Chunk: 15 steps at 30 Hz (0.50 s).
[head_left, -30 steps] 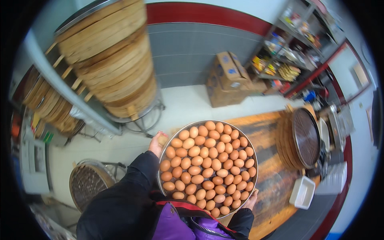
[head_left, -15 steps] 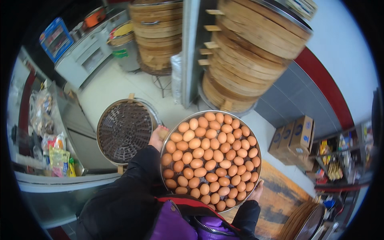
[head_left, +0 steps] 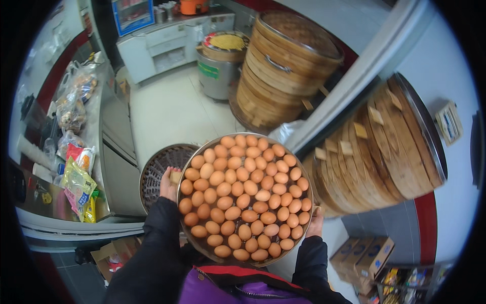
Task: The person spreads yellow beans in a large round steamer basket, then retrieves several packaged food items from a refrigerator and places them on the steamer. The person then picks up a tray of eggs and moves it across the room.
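A round bamboo steamer tray (head_left: 191, 235) full of brown eggs (head_left: 245, 187) is held level in front of my body. My left hand (head_left: 168, 183) is closed around a wooden tab on the tray's left side. My right hand (head_left: 316, 223) grips the right side near a light wooden tab, its fingers partly hidden by the rim. The eggs lie in one layer across a dark woven bottom. Just beyond my left hand, lower down, sits another round tray (head_left: 151, 172) with a bare woven base, partly covered by the egg tray.
Tall bamboo steamer stacks stand ahead (head_left: 273, 76) and to the right (head_left: 374, 157), split by a pale post (head_left: 354, 81). A metal counter (head_left: 114, 121) with bagged goods runs along the left. Cardboard boxes (head_left: 362, 256) sit at lower right. A steel pot (head_left: 215, 76) stands farther off.
The view has swung to the right-hand stack's left, with the tray of eggs carried along in both hands. The tray now overlaps the bare woven one; the wooden board has left the view.
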Available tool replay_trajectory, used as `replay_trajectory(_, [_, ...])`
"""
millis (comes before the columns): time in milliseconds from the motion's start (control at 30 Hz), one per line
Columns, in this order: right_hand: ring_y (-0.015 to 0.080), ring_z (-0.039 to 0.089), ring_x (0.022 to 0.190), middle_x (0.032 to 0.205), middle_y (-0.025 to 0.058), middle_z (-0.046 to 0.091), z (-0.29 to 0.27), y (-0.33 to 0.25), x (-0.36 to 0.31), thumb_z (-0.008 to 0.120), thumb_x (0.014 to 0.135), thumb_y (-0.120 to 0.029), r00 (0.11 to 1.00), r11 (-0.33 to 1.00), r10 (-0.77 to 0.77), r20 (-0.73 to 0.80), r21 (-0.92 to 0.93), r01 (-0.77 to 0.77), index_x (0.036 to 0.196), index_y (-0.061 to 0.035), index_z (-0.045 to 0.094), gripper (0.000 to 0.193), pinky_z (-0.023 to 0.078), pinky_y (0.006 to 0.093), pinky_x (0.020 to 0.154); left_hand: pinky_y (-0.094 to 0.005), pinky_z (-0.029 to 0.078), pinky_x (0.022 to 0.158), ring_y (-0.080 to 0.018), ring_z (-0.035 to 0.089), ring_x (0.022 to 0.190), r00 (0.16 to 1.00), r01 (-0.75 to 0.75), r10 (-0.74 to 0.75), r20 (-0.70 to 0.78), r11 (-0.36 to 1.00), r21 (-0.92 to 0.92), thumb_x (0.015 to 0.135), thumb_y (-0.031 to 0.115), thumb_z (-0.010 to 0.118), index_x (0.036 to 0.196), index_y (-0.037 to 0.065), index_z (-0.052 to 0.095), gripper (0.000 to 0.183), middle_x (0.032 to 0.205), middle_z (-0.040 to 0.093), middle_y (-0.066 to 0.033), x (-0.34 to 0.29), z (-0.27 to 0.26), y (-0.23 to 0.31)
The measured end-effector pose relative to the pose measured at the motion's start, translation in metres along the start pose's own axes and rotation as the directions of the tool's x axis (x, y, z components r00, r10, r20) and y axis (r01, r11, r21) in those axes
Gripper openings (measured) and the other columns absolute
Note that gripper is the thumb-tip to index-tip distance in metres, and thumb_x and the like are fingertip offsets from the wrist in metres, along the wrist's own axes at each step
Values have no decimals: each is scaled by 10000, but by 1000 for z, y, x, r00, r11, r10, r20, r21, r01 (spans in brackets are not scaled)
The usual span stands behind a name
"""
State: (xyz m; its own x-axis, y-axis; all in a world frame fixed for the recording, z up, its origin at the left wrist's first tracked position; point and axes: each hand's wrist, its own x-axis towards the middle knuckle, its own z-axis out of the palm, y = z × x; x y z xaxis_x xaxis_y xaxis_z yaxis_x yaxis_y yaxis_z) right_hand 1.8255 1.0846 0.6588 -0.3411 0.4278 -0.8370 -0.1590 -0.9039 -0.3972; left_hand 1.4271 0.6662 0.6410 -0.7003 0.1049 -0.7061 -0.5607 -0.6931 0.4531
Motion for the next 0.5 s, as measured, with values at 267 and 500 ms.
replay_trajectory(267, [277,574,1007,1110,120,607,159,34,123,421,966,-417,952,984,178,249,-72,-165,1113,-78,559,394,454,406,913,-345,496,753,-216,563,732,937,-326,319,-145,945,-30,944,203,531,819,51,531,196,753,565,-68,18,-57,72])
replay_trajectory(500, [244,555,1068,1166,101,602,270,26,234,411,974,-340,873,908,331,357,-373,-192,1191,-55,545,383,403,348,961,-339,492,833,-209,580,797,825,-545,502,-261,829,-129,952,204,521,853,42,546,191,811,592,-61,-23,-62,58])
